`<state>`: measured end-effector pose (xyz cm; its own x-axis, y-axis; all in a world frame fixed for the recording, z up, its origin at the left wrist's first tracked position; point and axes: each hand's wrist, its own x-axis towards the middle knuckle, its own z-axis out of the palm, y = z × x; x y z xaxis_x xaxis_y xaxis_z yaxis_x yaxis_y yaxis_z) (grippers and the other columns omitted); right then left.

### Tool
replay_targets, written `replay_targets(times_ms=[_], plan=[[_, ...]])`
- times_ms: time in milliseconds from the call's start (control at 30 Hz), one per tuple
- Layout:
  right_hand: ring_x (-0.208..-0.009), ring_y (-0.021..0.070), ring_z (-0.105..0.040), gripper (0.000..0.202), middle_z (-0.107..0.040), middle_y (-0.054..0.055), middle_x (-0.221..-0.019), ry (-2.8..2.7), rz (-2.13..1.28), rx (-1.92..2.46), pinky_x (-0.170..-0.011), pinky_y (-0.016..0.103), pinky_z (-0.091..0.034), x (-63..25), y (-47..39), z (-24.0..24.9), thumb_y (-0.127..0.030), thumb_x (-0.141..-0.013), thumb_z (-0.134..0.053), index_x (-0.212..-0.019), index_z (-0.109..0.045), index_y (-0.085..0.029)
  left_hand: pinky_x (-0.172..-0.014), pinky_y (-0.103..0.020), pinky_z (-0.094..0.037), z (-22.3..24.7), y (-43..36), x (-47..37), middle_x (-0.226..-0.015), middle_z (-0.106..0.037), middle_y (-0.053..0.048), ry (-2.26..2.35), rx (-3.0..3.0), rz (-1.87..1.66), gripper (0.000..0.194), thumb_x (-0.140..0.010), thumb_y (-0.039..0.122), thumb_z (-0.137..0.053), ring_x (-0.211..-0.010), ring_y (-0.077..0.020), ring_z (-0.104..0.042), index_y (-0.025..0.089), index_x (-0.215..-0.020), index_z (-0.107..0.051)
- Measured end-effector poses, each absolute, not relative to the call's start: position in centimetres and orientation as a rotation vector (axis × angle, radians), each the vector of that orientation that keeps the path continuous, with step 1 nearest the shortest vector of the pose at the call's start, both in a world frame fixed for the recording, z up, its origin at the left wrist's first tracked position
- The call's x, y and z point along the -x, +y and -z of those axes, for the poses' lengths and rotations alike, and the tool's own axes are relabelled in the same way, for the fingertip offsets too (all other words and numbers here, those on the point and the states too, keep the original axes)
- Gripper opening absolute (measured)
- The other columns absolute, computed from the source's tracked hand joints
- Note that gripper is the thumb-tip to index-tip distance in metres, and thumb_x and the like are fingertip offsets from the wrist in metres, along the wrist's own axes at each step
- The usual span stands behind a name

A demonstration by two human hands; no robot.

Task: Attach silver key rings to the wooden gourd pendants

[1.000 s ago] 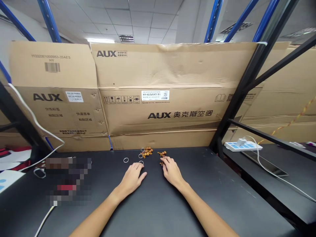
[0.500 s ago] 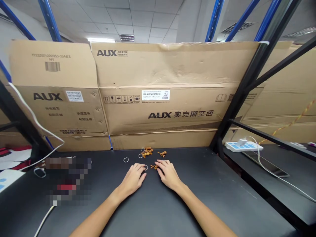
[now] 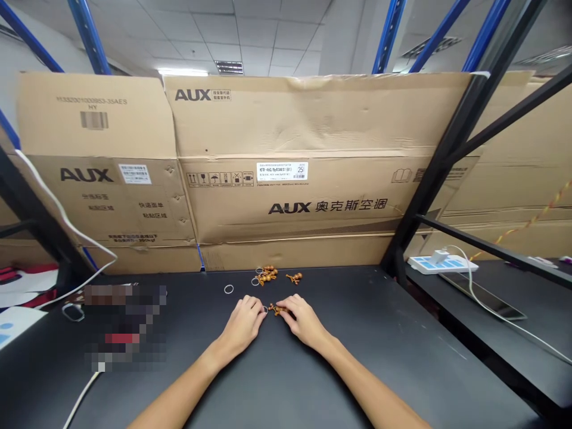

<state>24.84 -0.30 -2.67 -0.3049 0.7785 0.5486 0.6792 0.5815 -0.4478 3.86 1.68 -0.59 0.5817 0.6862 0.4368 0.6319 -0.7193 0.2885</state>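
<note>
My left hand (image 3: 242, 322) is closed, thumb and fingertips pinching a small silver key ring (image 3: 267, 310). Facing it, my right hand (image 3: 305, 320) grips a brown beaded pendant (image 3: 276, 309) with cord between thumb and fingers. Ring and pendant are very close together just above the black tabletop; whether they touch I cannot tell. Farther back lies a cluster of brown beaded pendants (image 3: 269, 273) with rings beside them. Another pendant (image 3: 295, 278) rests to the right of that cluster. A loose silver ring (image 3: 229, 289) lies flat beyond my left hand.
Cardboard panels (image 3: 286, 131) stand upright along the back of the black table (image 3: 250, 387). A black metal post (image 3: 429, 167) rises on the right, with a white power strip (image 3: 440, 264) beyond it. A pixelated item (image 3: 125, 322) and a white cable (image 3: 80, 396) lie at left.
My right hand has closed on the beaded pendant and brought it slightly left, nearer the ring. My left hand has turned the ring slightly toward it.
</note>
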Motion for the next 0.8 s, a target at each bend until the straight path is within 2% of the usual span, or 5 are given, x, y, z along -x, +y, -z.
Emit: replay_targets(times_ms=[300,533,667,800], plan=[[-0.086,0.0193,-0.061,0.015,-0.066,0.006,-0.093,-1.968,-0.251,1.064,-0.079,0.034,-0.051,-24.7,-0.8,1.7,-0.023,-0.091,-0.052,-0.100,-0.064,-0.022,-0.084,-0.032,-0.044,0.6,1.9,-3.8,-0.099,-0.063,-0.007,1.030,-2.441,-0.891,0.022,-0.095,0.026,-0.041,-0.091,-0.0195,-0.058,0.019,-0.088,-0.060],[-0.084,0.0163,-0.061,0.016,-0.062,0.006,-0.094,-1.911,-0.360,0.926,-0.078,0.029,-0.052,-24.0,-1.5,0.9,-0.021,-0.091,-0.050,-0.101,-0.063,-0.022,-0.071,-0.025,-0.045,-0.8,1.2,-4.2,-0.087,-0.069,-0.003,1.044,-2.092,-0.907,0.028,-0.093,0.036,-0.043,-0.075,-0.0165,-0.062,0.019,-0.089,-0.065],[-0.081,0.0153,-0.061,0.014,-0.060,0.006,-0.093,-1.894,-0.358,0.905,-0.075,0.027,-0.052,-23.8,-1.7,0.8,-0.020,-0.090,-0.052,-0.098,-0.063,-0.022,-0.065,-0.024,-0.043,-0.9,1.1,-4.4,-0.073,-0.066,-0.001,1.080,-2.054,-0.895,0.031,-0.091,0.039,-0.044,-0.066,-0.0150,-0.058,0.017,-0.078,-0.063],[-0.081,0.0150,-0.062,0.013,-0.061,0.005,-0.093,-1.890,-0.367,0.872,-0.076,0.027,-0.053,-23.6,-1.9,0.7,-0.021,-0.090,-0.053,-0.098,-0.063,-0.022,-0.063,-0.023,-0.040,-0.7,1.3,-4.4,-0.070,-0.063,0.000,1.065,-2.050,-0.895,0.032,-0.090,0.040,-0.044,-0.064,-0.0139,-0.054,0.017,-0.074,-0.060]])
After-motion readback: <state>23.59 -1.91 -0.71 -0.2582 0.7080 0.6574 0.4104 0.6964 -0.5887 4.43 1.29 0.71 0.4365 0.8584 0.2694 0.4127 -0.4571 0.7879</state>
